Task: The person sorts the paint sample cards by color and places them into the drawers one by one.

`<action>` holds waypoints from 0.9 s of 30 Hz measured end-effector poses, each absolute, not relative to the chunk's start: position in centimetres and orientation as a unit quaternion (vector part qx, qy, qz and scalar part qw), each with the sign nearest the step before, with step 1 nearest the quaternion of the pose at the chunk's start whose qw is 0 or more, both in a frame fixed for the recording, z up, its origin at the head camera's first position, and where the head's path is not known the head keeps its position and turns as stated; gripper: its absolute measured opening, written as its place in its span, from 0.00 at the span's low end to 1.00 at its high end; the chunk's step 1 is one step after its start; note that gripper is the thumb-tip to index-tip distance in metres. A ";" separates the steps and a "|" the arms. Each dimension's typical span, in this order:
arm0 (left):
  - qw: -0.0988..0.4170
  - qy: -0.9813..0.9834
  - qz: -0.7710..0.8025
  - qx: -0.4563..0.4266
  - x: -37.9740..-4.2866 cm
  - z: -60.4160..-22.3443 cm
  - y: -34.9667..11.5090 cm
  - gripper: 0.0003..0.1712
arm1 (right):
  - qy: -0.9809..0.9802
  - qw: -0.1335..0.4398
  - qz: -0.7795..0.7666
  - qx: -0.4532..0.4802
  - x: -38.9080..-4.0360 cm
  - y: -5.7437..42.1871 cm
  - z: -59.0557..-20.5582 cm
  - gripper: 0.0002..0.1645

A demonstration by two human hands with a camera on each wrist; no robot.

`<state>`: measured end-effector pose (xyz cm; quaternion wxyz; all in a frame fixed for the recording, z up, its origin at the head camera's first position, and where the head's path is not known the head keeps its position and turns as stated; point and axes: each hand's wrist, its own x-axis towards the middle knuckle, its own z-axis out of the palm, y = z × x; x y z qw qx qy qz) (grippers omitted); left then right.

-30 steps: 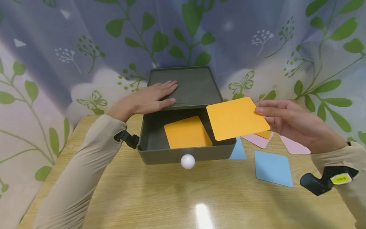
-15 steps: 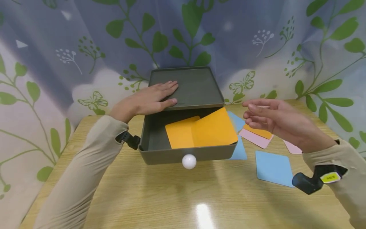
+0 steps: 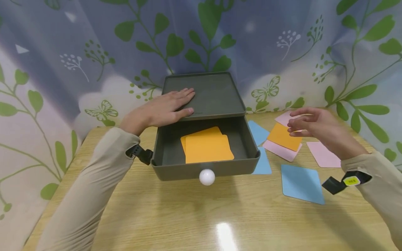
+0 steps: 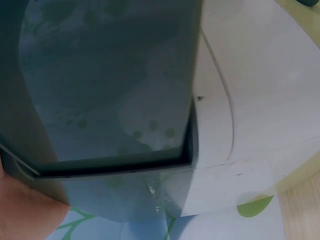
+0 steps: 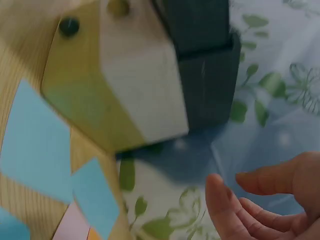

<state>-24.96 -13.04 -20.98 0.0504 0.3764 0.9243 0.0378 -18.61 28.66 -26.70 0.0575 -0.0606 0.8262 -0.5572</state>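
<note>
My left hand [image 3: 160, 108] lies flat on the dark grey top [image 3: 213, 94] of a small drawer cabinet, fingers extended. Beneath it the top drawer [image 3: 179, 172] is pulled out, with a white round knob [image 3: 207, 177] on its front. Two orange cards [image 3: 208, 148] lie overlapping inside. To the right, my right hand [image 3: 320, 129] holds nothing; its fingers are loosely bent above another orange card [image 3: 284, 137] and pink cards [image 3: 323, 154]. In the right wrist view, the thumb and fingers of that hand [image 5: 265, 200] are apart.
Blue cards [image 3: 301, 183] lie right of the cabinet on the wooden table [image 3: 176, 216]. Lower yellow [image 5: 80, 75] and white [image 5: 140, 90] sections of the cabinet show in the right wrist view. A leaf-patterned curtain [image 3: 257, 45] hangs close behind.
My right hand held an orange card over the drawer, then let it go; the card dropped onto the other one inside. That hand has since moved right, over the cards. The left stayed put.
</note>
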 end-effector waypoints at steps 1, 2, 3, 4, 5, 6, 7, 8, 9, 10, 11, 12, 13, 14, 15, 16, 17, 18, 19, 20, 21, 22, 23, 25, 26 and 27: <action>0.050 0.924 0.038 0.377 -25.0 -21.0 -13.1 0.39 | 0.832 0.054 -0.548 -0.064 -19.0 29.1 -27.2 0.20; 0.049 0.924 0.039 0.378 -25.0 -21.0 -13.1 0.39 | 0.837 0.051 -0.541 -0.065 -19.6 29.6 -27.7 0.19; 0.048 0.924 0.039 0.378 -25.0 -21.0 -13.1 0.39 | 0.843 0.048 -0.532 -0.063 -20.1 29.9 -28.2 0.19; 0.047 0.923 0.039 0.379 -25.0 -21.0 -13.0 0.39 | 0.848 0.045 -0.525 -0.059 -20.5 30.2 -28.8 0.20; 0.047 0.923 0.038 0.379 -25.0 -21.0 -13.0 0.38 | 0.857 0.044 -0.510 -0.055 -20.9 30.4 -29.2 0.20; 0.047 0.923 0.037 0.380 -25.0 -21.0 -13.0 0.38 | 0.870 0.041 -0.489 -0.046 -21.4 30.6 -29.7 0.21; 0.046 0.923 0.036 0.380 -25.0 -21.0 -13.0 0.38 | 0.883 0.036 -0.466 -0.040 -21.8 30.7 -30.1 0.23; 0.046 0.923 0.035 0.380 -25.0 -21.0 -13.0 0.38 | 0.898 0.029 -0.438 -0.032 -22.1 30.7 -30.4 0.24; 0.046 0.923 0.034 0.380 -25.0 -20.9 -13.0 0.38 | 0.913 0.023 -0.407 -0.027 -22.4 30.8 -30.8 0.26; 0.046 0.923 0.034 0.380 -25.0 -20.9 -12.9 0.38 | 0.925 0.022 -0.378 -0.024 -22.6 30.9 -31.0 0.27; 0.047 0.923 0.034 0.380 -25.0 -20.9 -12.9 0.38 | 0.937 0.022 -0.349 -0.022 -22.9 31.0 -31.3 0.29; 0.047 0.923 0.033 0.380 -25.0 -20.9 -12.9 0.38 | 0.946 0.023 -0.321 -0.021 -23.2 31.1 -31.5 0.31; 0.047 0.923 0.033 0.380 -25.0 -20.9 -12.9 0.38 | 0.954 0.025 -0.297 -0.025 -23.4 31.2 -31.8 0.33; 0.048 0.923 0.033 0.379 -25.0 -20.9 -12.9 0.38 | 0.960 0.030 -0.277 -0.028 -23.7 31.2 -32.0 0.34; 0.048 0.924 0.033 0.379 -25.0 -20.9 -12.9 0.38 | 0.963 0.038 -0.265 -0.032 -24.0 31.3 -32.3 0.35; 0.048 0.924 0.033 0.378 -25.0 -20.9 -13.0 0.38 | 0.965 0.047 -0.255 -0.034 -24.2 31.4 -32.6 0.36; 0.048 0.924 0.032 0.377 -25.0 -21.0 -13.0 0.38 | 0.968 0.054 -0.244 -0.037 -24.4 31.4 -32.8 0.37; 0.049 0.924 0.032 0.377 -25.0 -21.0 -13.0 0.38 | 0.970 0.061 -0.233 -0.040 -24.5 31.4 -33.1 0.38; 0.049 0.924 0.032 0.377 -24.9 -21.0 -13.0 0.38 | 0.971 0.068 -0.225 -0.041 -24.7 31.5 -33.4 0.38; 0.049 0.925 0.031 0.377 -24.9 -21.0 -13.0 0.38 | 0.971 0.076 -0.223 -0.039 -24.8 31.6 -33.7 0.39; 0.048 0.924 0.031 0.377 -24.9 -21.0 -13.0 0.38 | 0.971 0.082 -0.220 -0.037 -24.8 31.6 -33.9 0.40; 0.048 0.924 0.031 0.378 -24.9 -21.0 -13.0 0.38 | 0.972 0.086 -0.217 -0.036 -24.9 31.7 -34.1 0.41; 0.047 0.924 0.031 0.378 -25.0 -21.0 -13.0 0.38 | 0.972 0.089 -0.217 -0.035 -24.9 31.7 -34.2 0.42; 0.046 0.923 0.030 0.380 -25.0 -21.0 -12.9 0.38 | 0.971 0.090 -0.220 -0.031 -25.0 31.8 -34.5 0.42; 0.045 0.923 0.030 0.380 -25.0 -21.0 -12.9 0.39 | 0.971 0.089 -0.222 -0.029 -25.0 31.9 -34.6 0.42; 0.045 0.923 0.031 0.380 -25.0 -21.0 -12.9 0.38 | 0.971 0.088 -0.222 -0.028 -25.1 31.9 -34.7 0.42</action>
